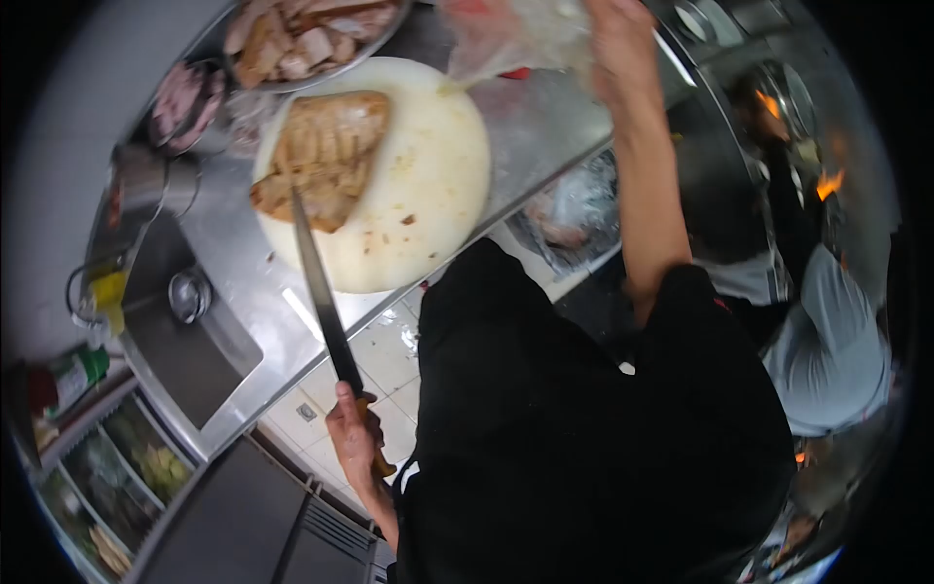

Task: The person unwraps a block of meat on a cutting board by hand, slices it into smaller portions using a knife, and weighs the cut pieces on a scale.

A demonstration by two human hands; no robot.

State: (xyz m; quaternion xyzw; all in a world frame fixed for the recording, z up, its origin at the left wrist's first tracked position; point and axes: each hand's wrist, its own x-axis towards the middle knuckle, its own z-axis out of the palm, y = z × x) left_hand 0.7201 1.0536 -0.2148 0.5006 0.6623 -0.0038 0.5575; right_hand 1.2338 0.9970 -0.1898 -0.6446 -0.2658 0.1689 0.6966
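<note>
My left hand (356, 436) is closed around the wooden handle of a long knife (326, 297). The blade reaches up to a slab of browned, cooked meat (336, 146), and its tip overlaps the near edge of the slab; whether it touches cannot be told. The meat lies on a round white cutting board (438, 185) dotted with small crumbs. My right hand (623, 24) is stretched out at the top edge beside a clear plastic bag (520, 34). Its fingers are blurred and cut off, so any grip is hidden.
A metal bowl of meat chunks (302, 44) and a smaller bowl of pinkish meat (190, 107) stand behind the board. A sink (185, 331) is at left, above food compartments (112, 477). At right, a co-worker in a grey shirt (827, 341) is near flames (830, 185).
</note>
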